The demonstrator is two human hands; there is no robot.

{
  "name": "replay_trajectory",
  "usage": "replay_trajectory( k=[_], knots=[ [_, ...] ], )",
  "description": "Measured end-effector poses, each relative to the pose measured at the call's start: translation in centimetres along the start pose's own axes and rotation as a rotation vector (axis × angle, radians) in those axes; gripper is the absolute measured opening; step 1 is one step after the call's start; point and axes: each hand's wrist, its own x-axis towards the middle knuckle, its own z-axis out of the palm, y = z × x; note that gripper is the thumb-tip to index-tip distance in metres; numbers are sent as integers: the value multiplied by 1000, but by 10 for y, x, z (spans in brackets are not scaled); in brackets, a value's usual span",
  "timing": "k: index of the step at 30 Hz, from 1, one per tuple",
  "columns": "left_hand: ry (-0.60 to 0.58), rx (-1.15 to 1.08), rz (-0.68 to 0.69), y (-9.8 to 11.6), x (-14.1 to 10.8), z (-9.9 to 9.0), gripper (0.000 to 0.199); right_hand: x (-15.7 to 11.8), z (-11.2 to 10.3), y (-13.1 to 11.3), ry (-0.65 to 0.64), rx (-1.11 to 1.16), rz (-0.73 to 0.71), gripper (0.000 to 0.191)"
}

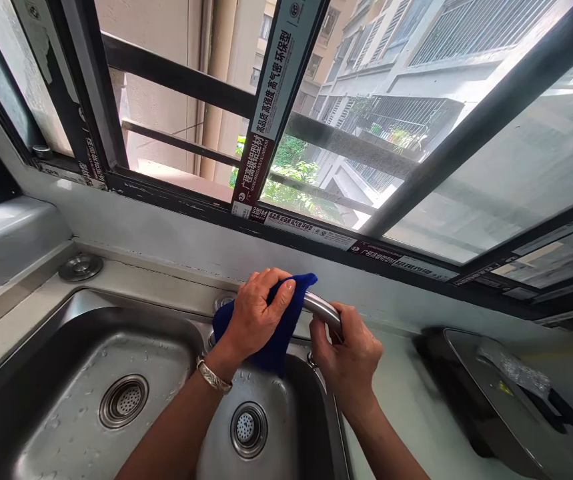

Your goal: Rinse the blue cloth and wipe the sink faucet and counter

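Note:
A dark blue cloth [286, 333] is wrapped round part of a curved metal faucet spout [320, 305] above the divider of a double sink. My left hand [259, 313] is closed on the cloth, pressing it round the spout, with a braided silver bracelet on the wrist. The fingers of my right hand [349, 347] are closed round the free end of the spout, to the right of the cloth. The cloth hides most of the faucet's body, and its lower end hangs over the right basin [271, 413].
The left basin [161, 360] is wet with drops. A round metal stopper [81, 267] lies on the back left ledge. To the right, a dark lidded pan [506, 400] is on the counter [391, 413]. Window frames [316, 233] run behind the sink.

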Motion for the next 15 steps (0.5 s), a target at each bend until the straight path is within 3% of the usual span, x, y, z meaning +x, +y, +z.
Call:
replay_trajectory(
  k=[10,15],
  knots=[
    [-314,-435,-142,-17,5,-26,38,2,0,-2,13,-5,-24,4],
    [-318,-473,-258,-24,7,-28,40,2,-1,-4,11,-3,-36,4]
  ],
)
